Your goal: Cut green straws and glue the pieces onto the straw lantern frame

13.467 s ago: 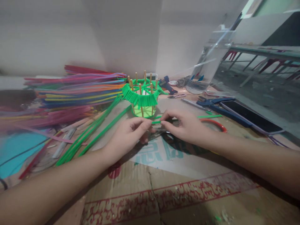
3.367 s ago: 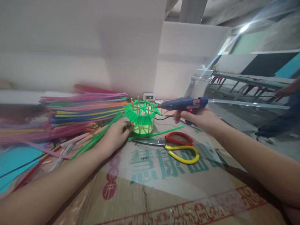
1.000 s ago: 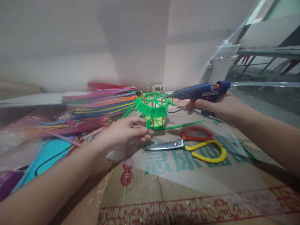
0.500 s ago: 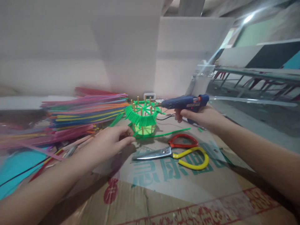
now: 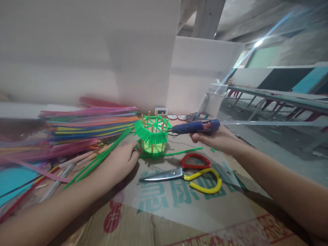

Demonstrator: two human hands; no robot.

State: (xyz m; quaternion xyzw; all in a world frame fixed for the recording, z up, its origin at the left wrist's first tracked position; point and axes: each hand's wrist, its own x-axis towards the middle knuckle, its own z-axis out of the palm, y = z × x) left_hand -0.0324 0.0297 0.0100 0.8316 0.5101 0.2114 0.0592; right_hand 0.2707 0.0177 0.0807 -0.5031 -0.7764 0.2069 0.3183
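Observation:
A round green pipe-cleaner structure (image 5: 152,138) with upright wooden sticks stands on the cardboard. Spokes of green cross its top, and a fringe wraps its upper left and front. My left hand (image 5: 125,157) is closed at the structure's lower left side; its fingertips are partly hidden there. In my right hand (image 5: 217,138) is a blue hot glue gun (image 5: 191,127), its nozzle at the structure's right upper rim. A clear glue stick (image 5: 256,123) juts from the gun's back. One green pipe cleaner (image 5: 179,152) trails right from the base.
Red-and-yellow-handled scissors (image 5: 176,173) lie in front on the printed cardboard (image 5: 143,222). Bundles of coloured pipe cleaners (image 5: 89,124) fill the left. Behind are a small white digital display (image 5: 161,111), a clear lidded container (image 5: 214,100) and white panels (image 5: 143,61).
The glue gun's nozzle has come lower, against the structure's right rim. My left hand stays at the lower left side. The whole view has shifted slightly.

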